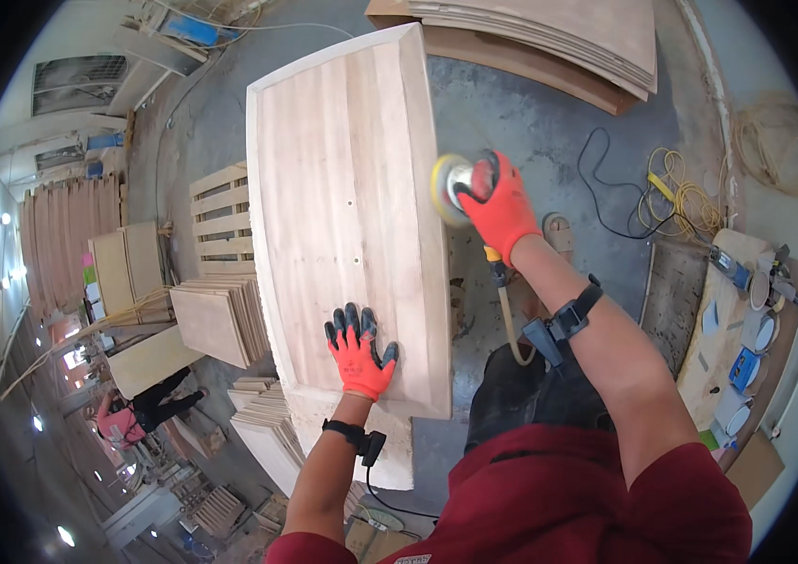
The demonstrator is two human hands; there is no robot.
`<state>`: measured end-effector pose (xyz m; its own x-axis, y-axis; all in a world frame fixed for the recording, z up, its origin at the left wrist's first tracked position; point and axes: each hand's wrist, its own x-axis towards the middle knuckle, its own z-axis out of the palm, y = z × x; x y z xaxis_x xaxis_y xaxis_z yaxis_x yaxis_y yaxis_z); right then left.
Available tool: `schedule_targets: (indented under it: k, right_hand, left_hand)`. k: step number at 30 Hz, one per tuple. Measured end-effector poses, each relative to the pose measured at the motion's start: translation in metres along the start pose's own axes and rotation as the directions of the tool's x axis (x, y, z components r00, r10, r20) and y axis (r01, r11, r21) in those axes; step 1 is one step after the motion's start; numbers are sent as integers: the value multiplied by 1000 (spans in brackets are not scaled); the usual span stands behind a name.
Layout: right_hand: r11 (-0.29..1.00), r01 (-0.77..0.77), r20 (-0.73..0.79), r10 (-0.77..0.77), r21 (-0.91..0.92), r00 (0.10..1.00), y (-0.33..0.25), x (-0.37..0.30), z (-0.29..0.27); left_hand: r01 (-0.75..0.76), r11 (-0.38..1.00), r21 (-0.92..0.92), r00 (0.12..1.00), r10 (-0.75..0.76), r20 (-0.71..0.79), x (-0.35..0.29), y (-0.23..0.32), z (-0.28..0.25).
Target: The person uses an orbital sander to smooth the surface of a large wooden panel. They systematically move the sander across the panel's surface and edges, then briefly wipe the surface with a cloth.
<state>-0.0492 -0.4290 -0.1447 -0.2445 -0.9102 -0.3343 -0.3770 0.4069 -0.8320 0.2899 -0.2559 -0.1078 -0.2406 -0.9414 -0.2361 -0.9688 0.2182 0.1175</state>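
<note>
A long pale wooden panel (310,244) with a raised border lies in front of me, with two small holes along its middle. My left hand (359,352), in a red glove with black fingertips, rests flat on its near part, fingers spread. Gripped in my right hand (502,209), gloved the same way, is a round orbital sander (455,183) with a yellow pad. The sander is tilted on edge at the panel's right side; whether its pad touches the wood I cannot tell. A pale hose (510,320) runs down from it toward my body.
Stacked boards (549,38) stand beyond the panel, and more stacked boards (220,320) are at its left beside a pallet (220,216). A yellow coiled hose (681,197) lies on the floor at right, near a bench (700,352) with tools. Far left, another person (136,418) works.
</note>
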Motion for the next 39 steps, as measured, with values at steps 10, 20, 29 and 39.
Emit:
schedule_targets:
  k: [10, 20, 29, 39]
  right_hand:
    - [996, 89, -44, -90, -4, 995, -4, 45, -6]
    - [987, 148, -67, -144, 66, 987, -18, 108, -15]
    - [939, 292, 198, -256, -182, 946, -88, 150, -37]
    - [927, 268, 236, -208, -262, 949, -129, 206, -50]
  left_hand:
    - [298, 954, 15, 939, -290, -185, 183, 18, -23]
    - [427, 904, 3, 891, -420, -169, 262, 43, -37]
    - [421, 907, -22, 885, -416, -208, 260, 35, -32]
    - [445, 895, -33, 879, -444, -175, 258, 35, -32]
